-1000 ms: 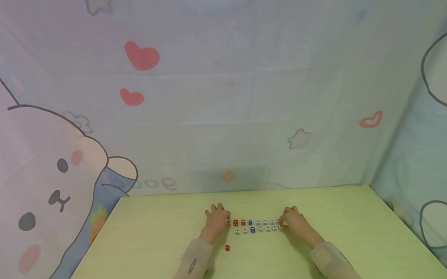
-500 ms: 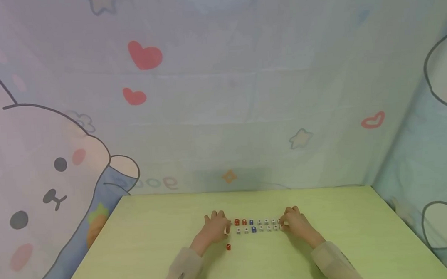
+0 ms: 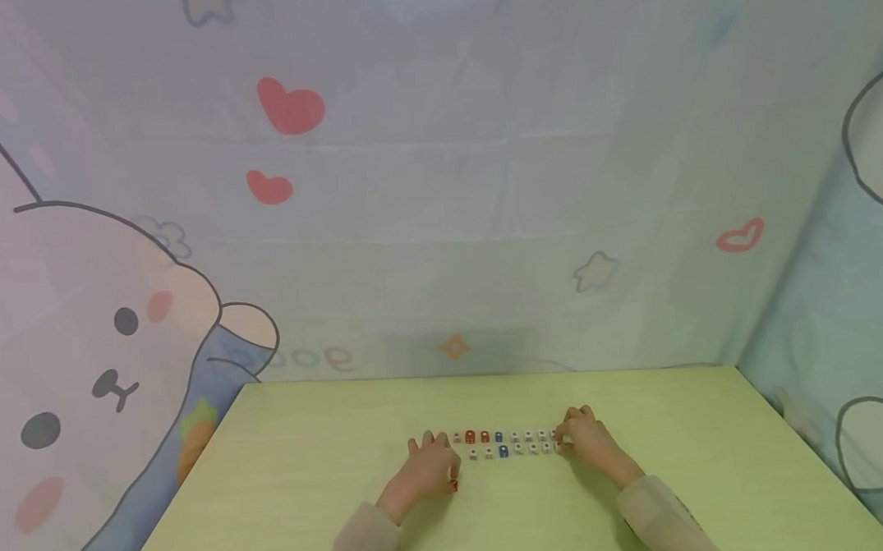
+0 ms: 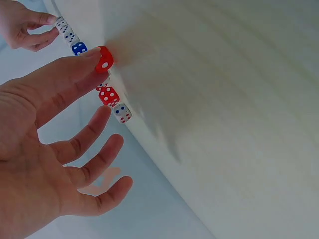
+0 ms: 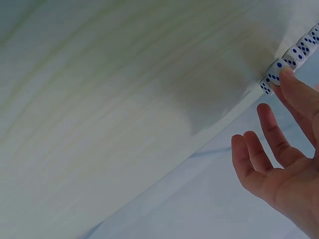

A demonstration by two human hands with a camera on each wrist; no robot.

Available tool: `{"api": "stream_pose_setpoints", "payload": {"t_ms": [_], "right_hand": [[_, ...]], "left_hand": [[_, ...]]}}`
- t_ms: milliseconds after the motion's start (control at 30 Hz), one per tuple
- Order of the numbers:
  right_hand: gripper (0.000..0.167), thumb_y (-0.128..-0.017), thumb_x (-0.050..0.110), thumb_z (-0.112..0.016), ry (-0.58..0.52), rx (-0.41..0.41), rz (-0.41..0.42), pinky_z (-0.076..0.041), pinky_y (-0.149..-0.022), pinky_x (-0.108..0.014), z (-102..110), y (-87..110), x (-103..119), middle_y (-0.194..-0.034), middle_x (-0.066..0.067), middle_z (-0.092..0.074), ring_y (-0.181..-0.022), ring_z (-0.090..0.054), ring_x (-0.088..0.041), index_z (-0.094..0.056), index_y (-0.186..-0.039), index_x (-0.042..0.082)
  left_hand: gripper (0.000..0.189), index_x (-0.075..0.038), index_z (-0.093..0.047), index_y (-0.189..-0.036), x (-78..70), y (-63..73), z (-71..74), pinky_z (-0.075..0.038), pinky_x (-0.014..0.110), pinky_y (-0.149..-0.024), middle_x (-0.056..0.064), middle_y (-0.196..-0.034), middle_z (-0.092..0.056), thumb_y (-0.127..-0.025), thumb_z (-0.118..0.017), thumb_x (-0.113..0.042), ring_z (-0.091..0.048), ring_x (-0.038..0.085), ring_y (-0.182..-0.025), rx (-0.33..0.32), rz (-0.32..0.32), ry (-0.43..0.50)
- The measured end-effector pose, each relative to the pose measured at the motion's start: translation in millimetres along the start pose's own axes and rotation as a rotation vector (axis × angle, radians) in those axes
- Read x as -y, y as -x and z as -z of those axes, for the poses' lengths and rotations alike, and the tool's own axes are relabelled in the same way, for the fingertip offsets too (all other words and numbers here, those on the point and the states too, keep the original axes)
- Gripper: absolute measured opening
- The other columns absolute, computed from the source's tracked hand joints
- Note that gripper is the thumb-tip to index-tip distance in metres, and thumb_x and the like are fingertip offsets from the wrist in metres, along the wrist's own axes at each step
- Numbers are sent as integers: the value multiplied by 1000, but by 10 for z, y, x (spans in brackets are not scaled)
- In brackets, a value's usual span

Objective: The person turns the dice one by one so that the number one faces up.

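Note:
In the head view, my left hand (image 3: 426, 469) pinches a red die (image 3: 454, 486) with thumb and index finger, in front of the left end of two rows of dice. The left wrist view shows the same red die (image 4: 105, 59) at the fingertips; the other fingers are spread. My right hand (image 3: 588, 442) is at the right end of the rows, pinching a white die (image 5: 277, 72) with blue pips between thumb and index finger. The back row includes a larger red die (image 3: 470, 436) and a blue die (image 3: 499, 436); another blue die (image 3: 503, 451) sits among white ones in the front row.
A light wood-grain table (image 3: 309, 462) carries the dice. Behind it hangs a printed cloth backdrop (image 3: 437, 185) with hearts, stars and a cartoon bear, reaching down to the table's back edge.
My left hand has moved from the left end of the back row towards the front and now pinches the red die that lay alone. My right hand has stayed at the rows' right end.

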State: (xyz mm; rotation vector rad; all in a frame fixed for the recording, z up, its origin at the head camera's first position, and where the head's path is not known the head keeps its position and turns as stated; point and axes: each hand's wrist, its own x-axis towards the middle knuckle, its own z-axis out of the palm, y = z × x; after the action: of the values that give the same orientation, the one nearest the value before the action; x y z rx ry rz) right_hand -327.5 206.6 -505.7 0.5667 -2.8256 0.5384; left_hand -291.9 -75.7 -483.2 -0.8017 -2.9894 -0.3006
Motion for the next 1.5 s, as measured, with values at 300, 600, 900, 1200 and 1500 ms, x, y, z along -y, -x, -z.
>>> {"api": "stream_pose_setpoints", "payload": {"t_ms": [300,600,900,1200,1500], "right_hand": [[8,-68,8,-71,21,-19,8,-34,-51,-25,8,10,9,-76,0,-50,-76,-40,-18,-70,-76,10],[10,-69,10,-71,16,-2,-8,-33,-51,-25,-2,-6,3,-77,0,-50,-77,-40,-18,-71,-79,11],[9,-70,9,-71,14,0,1,-34,-51,-26,-2,0,5,-77,-1,-51,-77,-40,-19,-71,-79,9],[9,-70,8,-71,9,-7,-1,-35,-52,-26,-6,5,8,-77,-1,-50,-78,-40,-19,-71,-79,9],[10,-70,8,-71,21,-10,11,-37,-52,-25,0,0,2,-77,0,-51,-78,-41,-19,-71,-80,8]], "left_hand": [[16,-16,-60,-60,4,17,-51,-33,49,-73,2,-83,-49,-65,-76,-14,-37,18,-79,-9,-11,-31],[24,-14,-53,-55,-16,43,22,-31,44,-70,1,-77,-44,-63,-75,-8,-32,17,-76,-69,-3,-102],[30,-16,-47,-49,30,-17,-63,-35,50,-72,0,-75,-44,-66,-71,-7,-32,18,-74,-92,-5,-202],[24,-16,-51,-57,54,9,-31,-34,52,-74,0,-77,-43,-64,-73,-8,-34,19,-77,-65,16,-170],[25,-17,-52,-54,138,27,-44,-34,55,-75,0,-75,-42,-63,-73,-8,-35,20,-77,-55,26,-129]]}}
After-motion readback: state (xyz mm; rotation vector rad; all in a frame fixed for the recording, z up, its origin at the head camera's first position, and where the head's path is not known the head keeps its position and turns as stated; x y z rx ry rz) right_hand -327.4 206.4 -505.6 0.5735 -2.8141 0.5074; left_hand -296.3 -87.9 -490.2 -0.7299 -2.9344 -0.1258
